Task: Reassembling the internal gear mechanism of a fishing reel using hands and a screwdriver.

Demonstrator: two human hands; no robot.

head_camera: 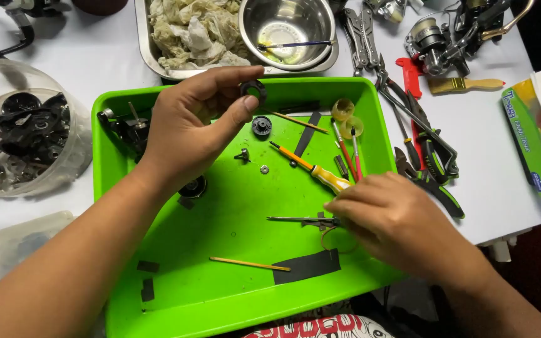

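A small black ring (253, 89), seemingly light and rigid, is pinched at its rim by the left hand (186, 128); thin tweezers (295, 220) are gripped by the right hand (392, 219).

bare forearms, no sleeves

A small repair workbench: a white-covered table (496, 156) crowded with pliers (430, 159), a multi-tool (363, 31) and fishing reels (436, 37) at upper right. A green tray (233, 294) at centre holds small gears and a screwdriver (311, 168); a tub of black parts (23, 131) sits at left.
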